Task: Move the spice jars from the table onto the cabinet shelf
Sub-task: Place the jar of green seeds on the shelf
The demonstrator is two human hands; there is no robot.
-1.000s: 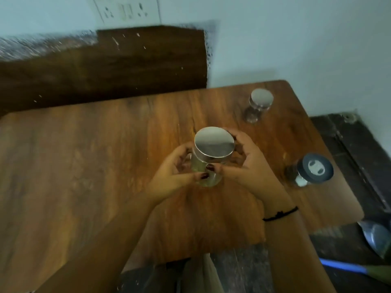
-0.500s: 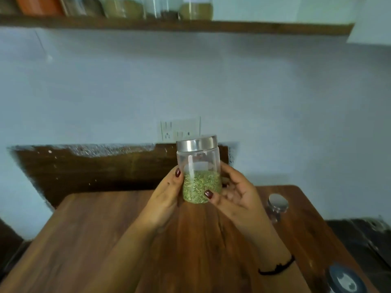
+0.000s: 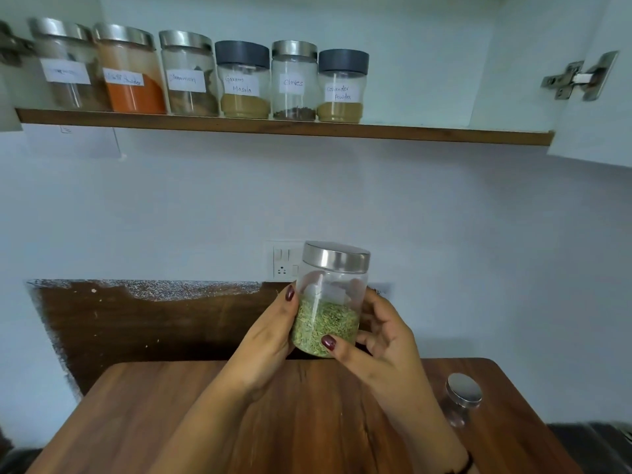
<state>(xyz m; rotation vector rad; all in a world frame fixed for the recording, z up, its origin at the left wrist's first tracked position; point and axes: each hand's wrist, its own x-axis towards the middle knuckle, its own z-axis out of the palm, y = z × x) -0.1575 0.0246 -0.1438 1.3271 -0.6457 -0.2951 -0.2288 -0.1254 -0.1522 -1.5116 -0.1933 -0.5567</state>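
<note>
Both hands hold one clear jar (image 3: 328, 302) with a steel lid and green seeds in its lower half, upright, raised above the wooden table (image 3: 307, 422). My left hand (image 3: 270, 336) wraps its left side; my right hand (image 3: 379, 340) cups its right side and base. A second small jar (image 3: 461, 398) with a steel lid stands on the table at the right. The cabinet shelf (image 3: 427, 135) runs across the top and carries several labelled spice jars (image 3: 294, 80) on its left and middle part.
The shelf's right part (image 3: 461, 131) past the dark-lidded coriander jar (image 3: 342, 87) has no jars on it. An open cabinet door with a metal hinge (image 3: 578, 78) hangs at the upper right. A wall socket (image 3: 284, 265) sits behind the held jar.
The jar went from low over the table to chest height in both hands. My view tilted upward, bringing the shelf and its jars into sight; the dark-lidded jar on the table left the view.
</note>
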